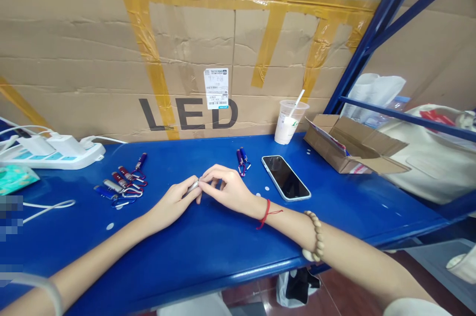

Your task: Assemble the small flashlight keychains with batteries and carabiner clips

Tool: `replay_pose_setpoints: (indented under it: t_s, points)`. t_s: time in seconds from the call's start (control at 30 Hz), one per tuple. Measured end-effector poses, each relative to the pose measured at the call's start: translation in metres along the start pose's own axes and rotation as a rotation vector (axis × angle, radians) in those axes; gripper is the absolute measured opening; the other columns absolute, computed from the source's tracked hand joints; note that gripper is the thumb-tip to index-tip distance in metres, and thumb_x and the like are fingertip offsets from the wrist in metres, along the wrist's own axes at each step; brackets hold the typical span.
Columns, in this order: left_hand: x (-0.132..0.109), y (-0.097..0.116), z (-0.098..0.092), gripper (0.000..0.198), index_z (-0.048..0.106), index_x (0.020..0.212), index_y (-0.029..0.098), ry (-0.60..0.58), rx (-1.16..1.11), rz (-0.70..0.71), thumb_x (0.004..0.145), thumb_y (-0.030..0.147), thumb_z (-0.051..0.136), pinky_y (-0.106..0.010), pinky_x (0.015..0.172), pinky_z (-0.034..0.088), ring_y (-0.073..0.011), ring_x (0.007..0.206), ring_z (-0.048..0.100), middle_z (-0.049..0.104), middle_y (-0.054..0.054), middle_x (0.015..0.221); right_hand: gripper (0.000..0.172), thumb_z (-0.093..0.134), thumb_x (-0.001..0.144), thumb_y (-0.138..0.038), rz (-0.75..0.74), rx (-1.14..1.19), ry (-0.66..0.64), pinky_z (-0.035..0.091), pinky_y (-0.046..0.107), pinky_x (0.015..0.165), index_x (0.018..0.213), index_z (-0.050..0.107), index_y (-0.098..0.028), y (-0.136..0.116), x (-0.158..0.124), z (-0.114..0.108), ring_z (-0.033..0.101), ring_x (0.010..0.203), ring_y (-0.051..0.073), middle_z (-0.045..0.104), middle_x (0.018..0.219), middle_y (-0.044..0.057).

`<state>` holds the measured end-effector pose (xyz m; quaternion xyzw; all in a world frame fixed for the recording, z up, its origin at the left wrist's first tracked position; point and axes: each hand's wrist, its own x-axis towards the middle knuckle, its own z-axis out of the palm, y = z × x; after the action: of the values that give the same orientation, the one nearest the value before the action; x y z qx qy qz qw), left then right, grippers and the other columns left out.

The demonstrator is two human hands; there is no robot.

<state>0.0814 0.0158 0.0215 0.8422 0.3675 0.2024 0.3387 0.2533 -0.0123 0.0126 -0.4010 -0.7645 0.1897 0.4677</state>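
My left hand [174, 203] and my right hand [225, 188] meet at the middle of the blue table [230, 246]. Both pinch a small silver keychain flashlight [193, 186] between their fingertips. A red string and a wooden bead bracelet sit on my right wrist. To the left lies a cluster of several small keychain flashlights [124, 182], red, blue and silver, with carabiner clips. Two purple ones [242, 159] lie just beyond my right hand.
A smartphone [285, 177] lies face up right of my hands. Behind it stands a plastic cup with a straw [289, 122] and an open cardboard box [351, 145]. A white power strip [52, 153] sits far left. A taped LED carton [186, 43] forms the back wall.
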Motion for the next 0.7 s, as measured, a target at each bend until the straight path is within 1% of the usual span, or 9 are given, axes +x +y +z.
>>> replay_pose_setpoints:
  t_s: [0.1,0.2,0.23,0.3,0.37,0.43,0.5,0.6,0.7]
  points:
    - [-0.002,0.002,0.001,0.038,0.046,0.073,0.018,0.059,-0.151,-0.049,0.088,0.049,0.03,-0.023,0.055,0.034,-0.0098,0.054,0.04,0.049,0.003,0.064,0.018,0.052,0.086,-0.027,0.039,-0.005,0.087,0.046,0.021,0.06,0.088,0.066,-0.017,-0.001,0.004,-0.004,0.057,0.063,0.009,0.064,0.085,0.003]
    - [-0.001,0.001,0.0,0.037,0.044,0.075,0.017,0.165,-0.299,-0.091,0.088,0.05,0.031,-0.023,0.051,0.031,-0.0089,0.052,0.038,0.05,0.002,0.066,0.02,0.05,0.088,-0.028,0.094,-0.097,0.16,0.045,0.021,0.059,0.094,0.066,-0.018,0.004,0.007,-0.009,0.058,0.066,0.009,0.064,0.087,0.003]
    - [-0.001,0.0,-0.001,0.037,0.043,0.075,0.017,0.206,-0.33,-0.106,0.088,0.05,0.032,-0.022,0.05,0.03,-0.0086,0.052,0.037,0.049,0.002,0.066,0.02,0.051,0.087,-0.029,0.1,-0.157,0.146,0.045,0.021,0.058,0.095,0.066,-0.019,0.006,0.007,-0.011,0.059,0.067,0.01,0.064,0.089,0.003]
    - [0.001,-0.002,-0.002,0.034,0.042,0.075,0.017,0.279,-0.387,-0.134,0.087,0.049,0.036,-0.022,0.049,0.028,-0.0077,0.051,0.036,0.049,0.002,0.067,0.02,0.055,0.085,-0.033,0.09,-0.305,0.06,0.045,0.022,0.059,0.096,0.067,-0.021,0.012,0.007,-0.014,0.059,0.072,0.011,0.064,0.091,0.003]
    - [0.002,-0.004,-0.002,0.031,0.041,0.075,0.017,0.321,-0.439,-0.155,0.086,0.047,0.04,-0.021,0.048,0.027,-0.0067,0.05,0.034,0.05,0.002,0.069,0.023,0.059,0.081,-0.036,0.071,-0.438,-0.049,0.046,0.025,0.066,0.097,0.068,-0.022,0.017,0.007,-0.015,0.059,0.081,0.015,0.064,0.093,0.004]
    - [0.003,-0.005,-0.001,0.03,0.041,0.075,0.017,0.327,-0.48,-0.157,0.085,0.045,0.042,-0.02,0.048,0.026,-0.006,0.05,0.033,0.051,0.003,0.071,0.026,0.061,0.08,-0.037,0.054,-0.514,-0.123,0.047,0.03,0.075,0.099,0.068,-0.02,0.02,0.007,-0.015,0.058,0.088,0.018,0.063,0.096,0.006]
    - [0.002,-0.005,0.0,0.029,0.041,0.074,0.017,0.305,-0.506,-0.147,0.085,0.044,0.043,-0.02,0.048,0.025,-0.0057,0.049,0.032,0.049,0.003,0.069,0.028,0.06,0.081,-0.036,0.039,-0.536,-0.153,0.046,0.034,0.082,0.103,0.067,-0.02,0.022,0.007,-0.014,0.056,0.093,0.02,0.062,0.1,0.007]
    - [0.001,-0.002,0.002,0.031,0.043,0.072,0.017,0.275,-0.516,-0.137,0.085,0.045,0.043,-0.021,0.048,0.025,-0.0063,0.05,0.031,0.043,0.004,0.063,0.029,0.056,0.085,-0.034,0.026,-0.535,-0.141,0.046,0.037,0.085,0.108,0.065,-0.019,0.022,0.008,-0.013,0.055,0.095,0.021,0.061,0.104,0.008]
    - [-0.001,0.002,0.002,0.031,0.043,0.069,0.017,0.263,-0.513,-0.138,0.084,0.044,0.044,-0.022,0.05,0.026,-0.0071,0.05,0.03,0.038,0.005,0.059,0.027,0.048,0.089,-0.027,0.036,-0.542,-0.138,0.046,0.037,0.085,0.108,0.065,-0.017,0.023,0.009,-0.012,0.056,0.092,0.021,0.063,0.101,0.009]
